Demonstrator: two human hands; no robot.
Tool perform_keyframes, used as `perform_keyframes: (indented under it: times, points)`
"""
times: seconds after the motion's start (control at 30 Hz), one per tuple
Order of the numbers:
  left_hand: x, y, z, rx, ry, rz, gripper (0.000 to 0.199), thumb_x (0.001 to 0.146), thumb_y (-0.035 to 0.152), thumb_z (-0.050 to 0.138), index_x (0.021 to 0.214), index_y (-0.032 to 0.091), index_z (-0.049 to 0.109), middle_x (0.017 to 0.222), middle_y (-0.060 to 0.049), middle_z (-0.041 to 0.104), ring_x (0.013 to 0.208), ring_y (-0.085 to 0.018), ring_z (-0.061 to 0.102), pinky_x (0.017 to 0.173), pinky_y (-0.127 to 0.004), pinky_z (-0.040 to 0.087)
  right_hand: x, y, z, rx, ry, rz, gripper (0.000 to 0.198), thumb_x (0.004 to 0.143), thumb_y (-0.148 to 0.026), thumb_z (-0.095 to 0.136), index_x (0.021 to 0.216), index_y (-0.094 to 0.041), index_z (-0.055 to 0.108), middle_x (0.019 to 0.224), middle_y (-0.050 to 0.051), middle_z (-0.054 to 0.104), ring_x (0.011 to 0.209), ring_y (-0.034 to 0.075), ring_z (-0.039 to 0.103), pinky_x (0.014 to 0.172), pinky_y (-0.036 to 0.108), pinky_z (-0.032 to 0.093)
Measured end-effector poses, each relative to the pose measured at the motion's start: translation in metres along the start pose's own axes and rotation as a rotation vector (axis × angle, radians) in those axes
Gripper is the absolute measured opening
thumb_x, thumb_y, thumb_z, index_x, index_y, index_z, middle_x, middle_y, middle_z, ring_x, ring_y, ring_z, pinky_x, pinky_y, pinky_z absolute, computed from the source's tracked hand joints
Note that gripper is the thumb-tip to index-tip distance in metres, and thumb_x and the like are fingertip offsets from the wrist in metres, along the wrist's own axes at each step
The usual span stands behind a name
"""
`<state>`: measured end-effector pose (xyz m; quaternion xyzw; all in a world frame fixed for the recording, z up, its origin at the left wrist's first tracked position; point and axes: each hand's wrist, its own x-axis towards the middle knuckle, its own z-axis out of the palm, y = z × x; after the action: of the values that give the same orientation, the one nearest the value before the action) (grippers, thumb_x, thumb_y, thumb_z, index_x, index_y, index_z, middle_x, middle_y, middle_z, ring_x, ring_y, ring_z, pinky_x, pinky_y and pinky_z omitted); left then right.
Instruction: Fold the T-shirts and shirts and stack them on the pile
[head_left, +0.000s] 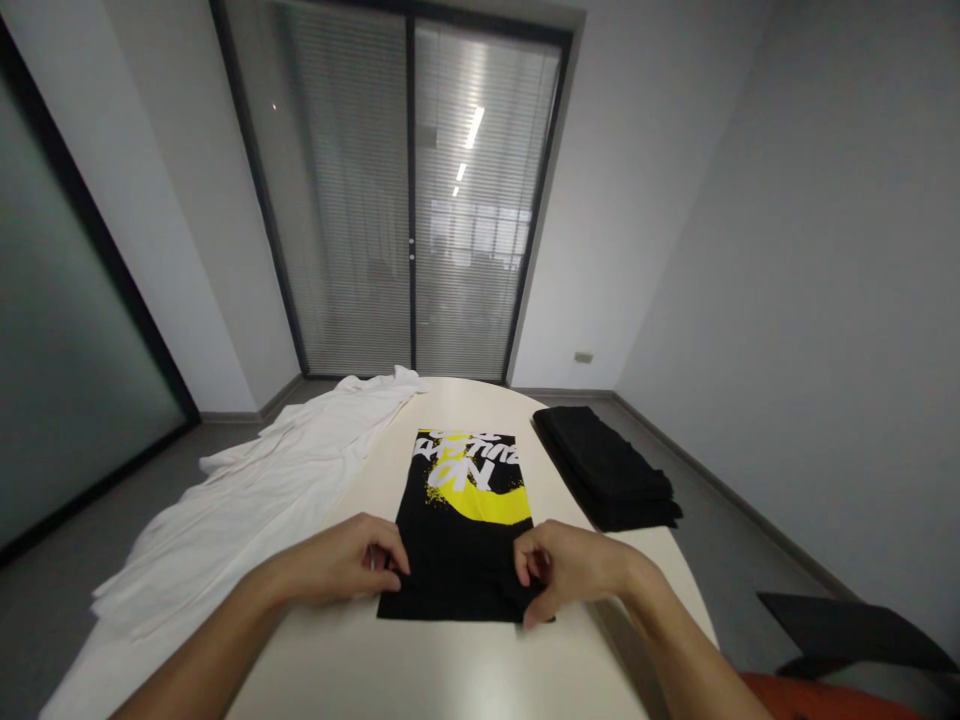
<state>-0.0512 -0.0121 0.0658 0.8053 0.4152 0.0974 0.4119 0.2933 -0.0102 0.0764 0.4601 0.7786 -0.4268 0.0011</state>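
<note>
A black T-shirt [457, 570] with a yellow and white print lies folded into a narrow rectangle in front of me. Its lettering appears upside down from my side. My left hand [349, 560] is at the shirt's lower left edge, thumb and forefinger closed on the cloth. At the lower right corner, my right hand [562, 568] has its fingers curled, with the thumb low against the fabric. The near edge of the shirt is slightly rumpled by the right hand. Cloth directly under the fingertips is partly hidden.
White garments [255, 500] lie spread in overlapping layers along the left side of the pale table [450, 665]. A stack of folded black clothes [604, 465] sits at the right edge. A black and orange chair [855, 630] stands lower right. Glass panels with blinds [405, 200] are beyond.
</note>
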Motion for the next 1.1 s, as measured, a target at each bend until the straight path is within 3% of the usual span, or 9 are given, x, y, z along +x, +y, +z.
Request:
perform_keyframes:
  times: [0.17,0.3,0.4,0.47,0.63,0.73,0.83,0.93,1.1]
  points:
    - [0.001,-0.003,0.001,-0.102,-0.041,-0.027,0.028,0.075,0.039,0.071,0.094,0.018,0.076,0.077,-0.003,0.069,0.066,-0.014,0.060,0.058,-0.021,0.042,-0.003,0.004,-0.003,0.045,-0.025,-0.007,0.035,0.057,-0.040,0.086,0.073,-0.018,0.064,0.065,-0.006,0.057,0.058,0.008,0.049,0.051,0.019,0.033]
    - [0.001,-0.008,0.004,-0.151,-0.118,-0.101,0.033,0.082,0.047,0.066,0.092,0.017,0.076,0.072,-0.003,0.069,0.059,-0.013,0.060,0.054,-0.021,0.041,-0.006,0.004,-0.004,0.075,-0.112,0.054,0.044,0.056,-0.052,0.086,0.075,-0.018,0.067,0.064,-0.004,0.061,0.058,0.010,0.052,0.052,0.020,0.037]
    - [0.004,-0.009,0.005,-0.153,-0.031,-0.104,0.039,0.089,0.051,0.056,0.096,0.016,0.072,0.072,-0.002,0.068,0.056,-0.012,0.058,0.054,-0.022,0.040,-0.006,0.004,-0.005,0.101,-0.058,0.105,0.045,0.073,-0.062,0.072,0.074,-0.018,0.062,0.059,-0.003,0.061,0.054,0.010,0.054,0.052,0.021,0.040]
    - [0.007,-0.008,0.006,-0.090,0.064,-0.066,0.035,0.086,0.047,0.061,0.102,0.018,0.070,0.067,0.001,0.063,0.057,-0.012,0.055,0.055,-0.022,0.039,-0.004,0.006,-0.005,0.126,0.014,0.151,0.043,0.077,-0.060,0.068,0.075,-0.019,0.056,0.056,-0.002,0.061,0.052,0.011,0.057,0.051,0.021,0.041]
    - [0.009,-0.007,0.013,0.030,0.003,-0.056,0.041,0.072,0.036,0.074,0.110,0.022,0.067,0.071,0.005,0.061,0.062,-0.012,0.055,0.057,-0.022,0.036,0.001,0.016,-0.003,0.124,-0.055,0.229,0.047,0.057,-0.044,0.085,0.081,-0.021,0.052,0.056,-0.005,0.063,0.051,0.013,0.060,0.047,0.019,0.040]
    - [0.009,-0.003,0.016,0.039,-0.039,-0.060,0.044,0.070,0.036,0.077,0.111,0.022,0.068,0.072,0.005,0.062,0.063,-0.012,0.056,0.057,-0.022,0.036,0.001,0.017,-0.005,0.107,-0.128,0.262,0.048,0.054,-0.047,0.086,0.082,-0.019,0.058,0.058,-0.005,0.063,0.050,0.011,0.057,0.047,0.019,0.039]
    - [0.009,0.002,0.016,0.065,-0.054,-0.044,0.038,0.071,0.040,0.077,0.105,0.022,0.072,0.072,0.004,0.063,0.063,-0.012,0.057,0.057,-0.022,0.036,-0.001,0.012,-0.009,-0.021,-0.008,0.171,0.045,0.058,-0.052,0.085,0.081,-0.018,0.067,0.064,-0.004,0.063,0.056,0.010,0.054,0.048,0.020,0.035]
    - [0.009,0.008,0.015,0.147,0.005,0.031,0.029,0.072,0.042,0.078,0.095,0.024,0.076,0.073,0.003,0.064,0.064,-0.012,0.056,0.060,-0.022,0.038,0.001,0.003,-0.009,-0.130,0.191,-0.049,0.043,0.066,-0.056,0.081,0.086,-0.019,0.073,0.069,-0.003,0.060,0.059,0.010,0.050,0.052,0.021,0.034]
    - [0.005,0.010,0.018,0.180,-0.017,0.046,0.030,0.063,0.039,0.085,0.089,0.025,0.077,0.080,0.003,0.066,0.069,-0.012,0.057,0.059,-0.021,0.039,0.015,-0.007,0.006,-0.215,0.266,-0.326,0.054,0.067,-0.057,0.082,0.108,-0.024,0.073,0.097,0.002,0.065,0.087,0.017,0.061,0.076,0.026,0.046]
